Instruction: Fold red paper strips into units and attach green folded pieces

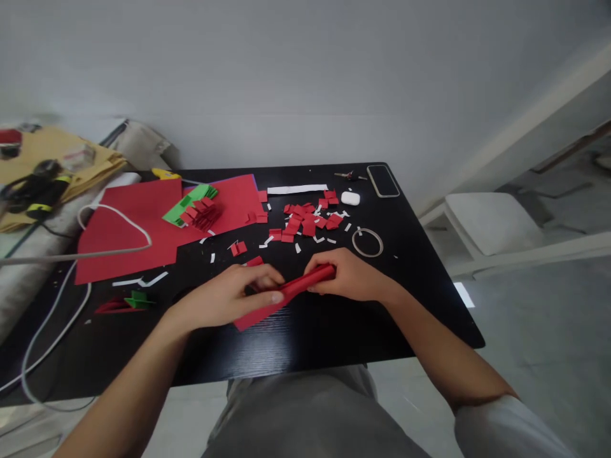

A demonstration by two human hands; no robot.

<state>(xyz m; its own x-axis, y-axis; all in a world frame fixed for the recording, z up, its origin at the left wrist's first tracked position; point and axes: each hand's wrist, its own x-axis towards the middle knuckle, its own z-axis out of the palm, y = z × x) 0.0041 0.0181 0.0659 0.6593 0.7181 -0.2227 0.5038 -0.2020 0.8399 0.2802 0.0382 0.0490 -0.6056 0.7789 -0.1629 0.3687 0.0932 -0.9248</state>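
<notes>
A strip of red paper (pixel 305 280), folded or rolled along its length, is held between my two hands just above the black table. My left hand (pixel 241 291) pinches its near left part between thumb and fingers, and a flat red end sticks out below the thumb. At the far right end, my right hand (pixel 347 275) has its fingers closed round the paper. Beyond the hands lies a scatter of small folded red paper pieces (pixel 300 219) among white paper scraps. A green folded paper (pixel 191 202) with a stack of red folded pieces sits on large red sheets (pixel 131 232).
A white cable (pixel 119 253) loops over the table's left side. Along the back and right are a white strip (pixel 296 189), keys (pixel 351 175), a phone (pixel 382 181), a white case (pixel 350 198) and a ring (pixel 367 243). Brown envelopes (pixel 86 143) pile at left.
</notes>
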